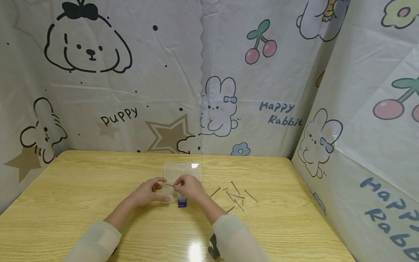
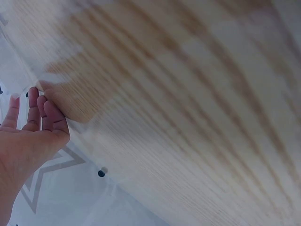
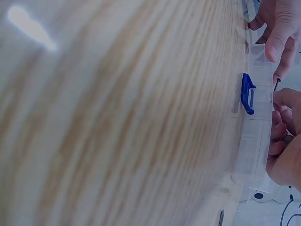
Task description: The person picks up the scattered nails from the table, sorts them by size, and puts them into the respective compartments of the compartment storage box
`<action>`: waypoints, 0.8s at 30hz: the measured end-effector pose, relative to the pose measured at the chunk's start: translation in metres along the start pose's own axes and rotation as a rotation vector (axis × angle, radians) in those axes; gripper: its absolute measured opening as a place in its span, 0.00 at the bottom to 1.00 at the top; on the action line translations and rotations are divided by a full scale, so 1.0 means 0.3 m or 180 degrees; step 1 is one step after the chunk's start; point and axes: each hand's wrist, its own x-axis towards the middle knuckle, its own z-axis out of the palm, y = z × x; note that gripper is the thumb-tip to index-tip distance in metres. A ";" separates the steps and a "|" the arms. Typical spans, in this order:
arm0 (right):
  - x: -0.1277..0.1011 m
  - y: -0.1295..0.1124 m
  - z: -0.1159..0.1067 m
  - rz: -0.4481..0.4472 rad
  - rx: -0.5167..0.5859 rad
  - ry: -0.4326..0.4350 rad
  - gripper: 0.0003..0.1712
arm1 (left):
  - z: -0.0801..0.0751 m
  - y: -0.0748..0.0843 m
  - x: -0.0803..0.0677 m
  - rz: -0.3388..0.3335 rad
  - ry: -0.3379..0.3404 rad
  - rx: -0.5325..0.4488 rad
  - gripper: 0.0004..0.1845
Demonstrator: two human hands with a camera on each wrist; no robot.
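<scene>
Two hands meet over a clear box point(image 1: 182, 171), right hand point(image 1: 190, 187) pinching a nail point(image 1: 170, 185) pointing sideways toward left hand's point(image 1: 148, 191) curled fingers

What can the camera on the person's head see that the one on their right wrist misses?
Only the head view shows the loose nails scattered on the table, both sleeves, and the left hand and right hand pinching one nail between them. Only the right wrist view shows the side wall of the clear box close up. Both show the box's blue latch, the wooden table and the fingers.
</scene>
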 end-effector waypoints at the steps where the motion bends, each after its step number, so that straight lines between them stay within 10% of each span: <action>1: 0.000 0.001 0.001 0.0003 0.0007 -0.0001 0.06 | 0.000 0.000 0.000 0.0004 -0.0004 -0.0001 0.40; 24: -0.004 0.006 -0.029 -0.0083 0.0440 0.0056 0.07 | -0.002 0.001 0.000 -0.0028 -0.0010 -0.0001 0.40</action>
